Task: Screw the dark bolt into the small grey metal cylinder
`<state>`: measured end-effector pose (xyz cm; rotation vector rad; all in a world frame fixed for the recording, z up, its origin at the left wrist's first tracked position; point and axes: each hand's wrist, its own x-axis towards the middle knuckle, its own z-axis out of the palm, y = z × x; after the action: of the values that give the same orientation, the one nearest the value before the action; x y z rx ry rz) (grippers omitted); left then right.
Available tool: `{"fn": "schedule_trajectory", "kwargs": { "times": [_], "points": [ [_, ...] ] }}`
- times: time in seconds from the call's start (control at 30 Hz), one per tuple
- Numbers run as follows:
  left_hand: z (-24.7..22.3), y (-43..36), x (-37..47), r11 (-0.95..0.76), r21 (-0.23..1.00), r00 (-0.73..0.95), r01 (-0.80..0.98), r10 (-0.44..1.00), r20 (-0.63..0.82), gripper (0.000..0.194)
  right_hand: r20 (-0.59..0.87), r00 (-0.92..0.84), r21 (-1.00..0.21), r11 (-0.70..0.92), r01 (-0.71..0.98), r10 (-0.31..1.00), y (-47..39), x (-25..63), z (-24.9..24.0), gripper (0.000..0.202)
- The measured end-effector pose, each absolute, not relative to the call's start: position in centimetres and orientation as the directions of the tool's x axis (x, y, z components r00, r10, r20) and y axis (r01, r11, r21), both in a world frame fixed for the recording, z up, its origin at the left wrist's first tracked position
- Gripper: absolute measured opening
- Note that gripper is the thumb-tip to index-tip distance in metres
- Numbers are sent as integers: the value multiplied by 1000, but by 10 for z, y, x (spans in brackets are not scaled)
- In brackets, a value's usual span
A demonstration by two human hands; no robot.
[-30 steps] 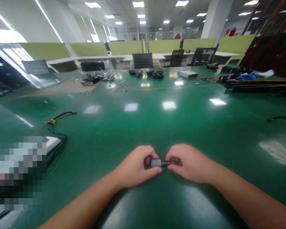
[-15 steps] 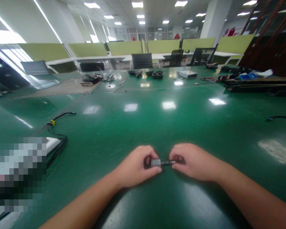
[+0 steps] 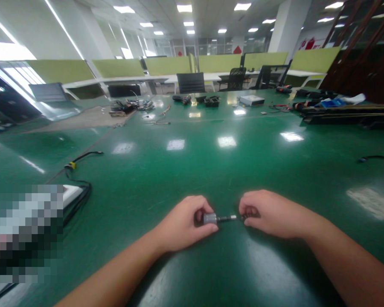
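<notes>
My left hand (image 3: 190, 224) is closed round a grey metal cylinder (image 3: 210, 218), thumb in front and fingers behind. From the cylinder's right end a thin stepped shaft (image 3: 227, 218) points towards my right hand, its tip bright. The part lies level, at or just above the green tabletop. My right hand (image 3: 264, 215) has its fingers curled in a pinch, a short gap away from the shaft's tip. Something small and dark shows between its fingertips, too blurred to name.
A black cable (image 3: 83, 157) with a yellow band lies at the left, near a pixelated object (image 3: 25, 230). Another cable (image 3: 376, 158) is at the right. Along the far side are a white box (image 3: 251, 100), loose electronics (image 3: 129, 105) and long black bars (image 3: 348, 114).
My right hand has drawn off to the right from the shaft, whose bright tip now shows. My left hand keeps its hold on the cylinder and has hardly moved.
</notes>
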<state>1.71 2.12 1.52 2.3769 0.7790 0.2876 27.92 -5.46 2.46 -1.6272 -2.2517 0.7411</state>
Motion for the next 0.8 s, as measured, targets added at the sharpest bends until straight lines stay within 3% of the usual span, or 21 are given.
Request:
{"fn": "schedule_trajectory", "kwargs": {
  "times": [0.33,0.57,0.73,0.8],
  "points": [
    [14,21,18,-646,623,806,440,590,42,21,-35,-349,-636,249,731,937,-49,267,14,6],
    [8,22,17,-660,621,800,424,594,86,21,175,-349,-617,379,690,921,-44,232,-1,3],
    [7,23,16,-615,658,783,435,619,61,19,168,-312,-653,343,676,935,-46,237,1,22],
    [6,23,16,-606,668,784,431,619,55,19,177,-313,-656,348,669,933,-47,238,0,21]
  ]
}}
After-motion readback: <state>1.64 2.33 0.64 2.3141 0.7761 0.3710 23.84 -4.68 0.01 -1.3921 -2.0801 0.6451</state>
